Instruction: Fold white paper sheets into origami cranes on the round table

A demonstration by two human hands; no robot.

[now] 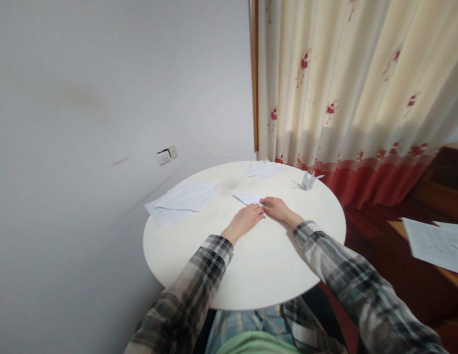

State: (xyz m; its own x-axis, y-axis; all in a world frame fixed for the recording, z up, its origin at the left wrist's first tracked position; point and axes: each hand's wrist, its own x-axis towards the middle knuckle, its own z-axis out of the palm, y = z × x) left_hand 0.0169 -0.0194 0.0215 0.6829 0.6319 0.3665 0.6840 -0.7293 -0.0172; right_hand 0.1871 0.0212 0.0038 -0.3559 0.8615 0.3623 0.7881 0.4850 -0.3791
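A white sheet of folded paper [247,198] lies on the round white table [247,260], its pointed end reaching out to the left past my fingers. My left hand [247,218] rests on its near edge, fingers bent together against it. From the right, my right hand [276,206] closes its fingers on the paper's right part. The fingertips of both hands almost meet, and they hide much of the near side of the paper. A folded paper crane [309,181] stands upright beyond my right hand, near the table's right edge.
A stack of paper sheets [184,197] lies at the table's left edge. More paper pieces [263,169] lie at the far edge. A wall with a socket [163,158] borders the left; a curtain [347,98] hangs behind. Written sheets [435,243] lie on a lower surface at right.
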